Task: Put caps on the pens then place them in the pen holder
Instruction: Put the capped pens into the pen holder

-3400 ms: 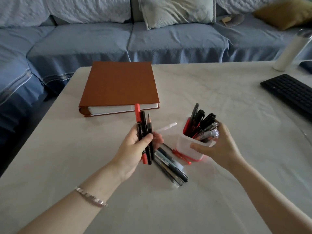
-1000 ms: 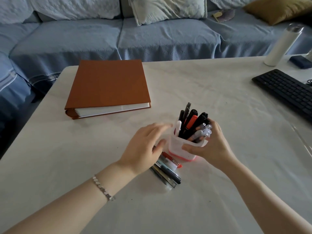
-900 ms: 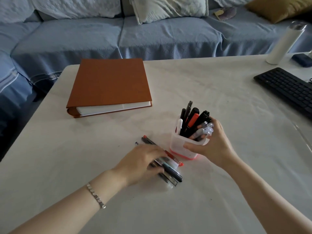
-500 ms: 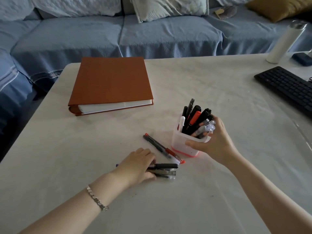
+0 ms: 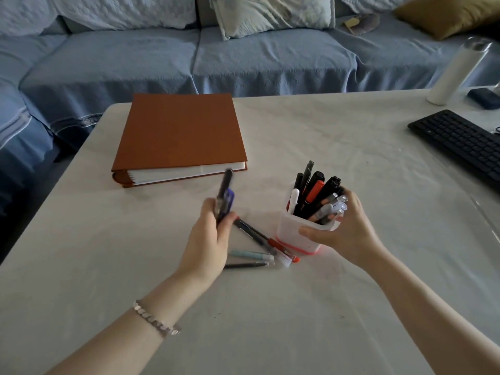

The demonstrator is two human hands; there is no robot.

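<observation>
A white pen holder [image 5: 300,235] with a red base stands on the table, filled with several capped pens and markers. My right hand [image 5: 349,228] grips its right side, thumb across the front wall. My left hand [image 5: 209,239] is raised left of the holder and grips a small bunch of dark pens [image 5: 224,197], one with a purple part, pointing up and blurred. Between my hands lie loose pens on the table: a grey and red one [image 5: 259,238], a light blue one [image 5: 250,254] and a thin black one [image 5: 247,265].
A thick brown album [image 5: 180,136] lies at the back left of the white table [image 5: 270,320]. A black keyboard [image 5: 460,143] is at the right edge, with a white bottle [image 5: 454,71] and a dark small case [image 5: 484,97] behind it. A blue sofa stands beyond the table.
My left hand dropped its first pens into the holder, pressed on the loose pile, then lifted a few dark pens off the table. My right hand kept hold of the holder.
</observation>
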